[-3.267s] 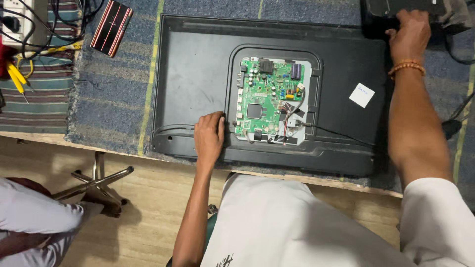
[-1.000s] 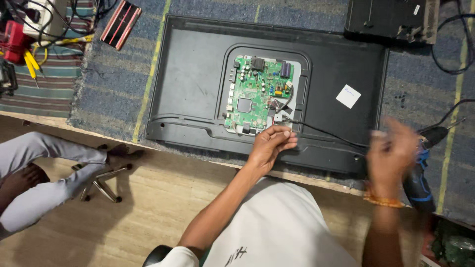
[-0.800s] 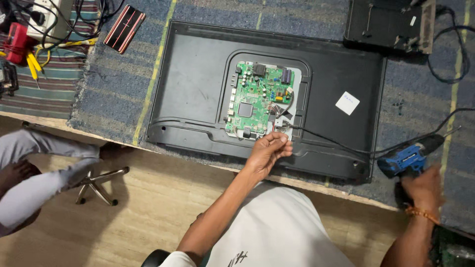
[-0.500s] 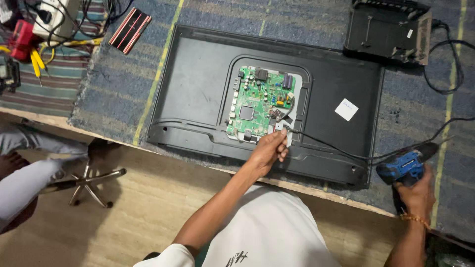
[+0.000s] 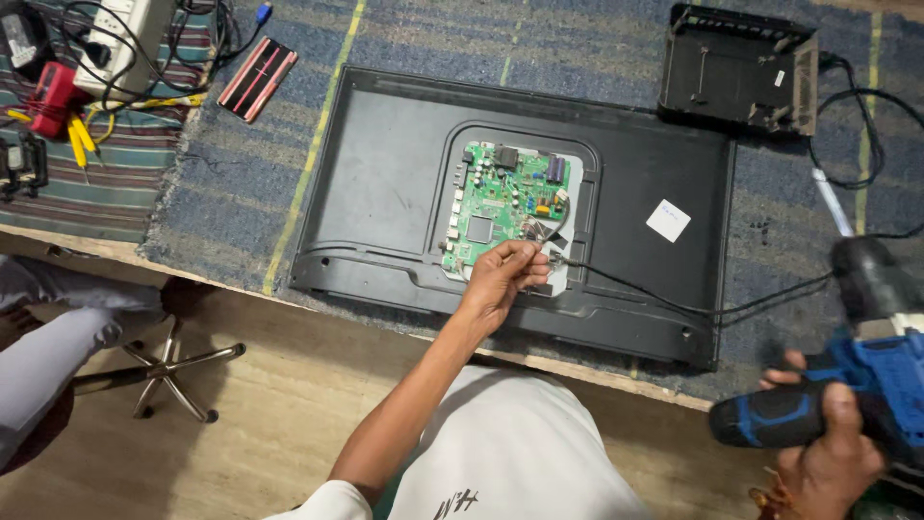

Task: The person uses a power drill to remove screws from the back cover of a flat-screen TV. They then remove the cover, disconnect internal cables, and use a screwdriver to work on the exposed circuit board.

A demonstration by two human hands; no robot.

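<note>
Green circuit board (image 5: 502,207) sits bare in the recess of the black television back panel (image 5: 385,183), which lies flat on the blue woven mat (image 5: 231,183) covering the counter (image 5: 115,252), and my left hand (image 5: 502,279) rests at the board's lower right corner, fingertips pinched together on the thin wires there. My right hand (image 5: 826,453) is wrapped tight around the grip of a blue and black cordless drill (image 5: 857,385), held off the counter's near edge, well apart from the board.
</note>
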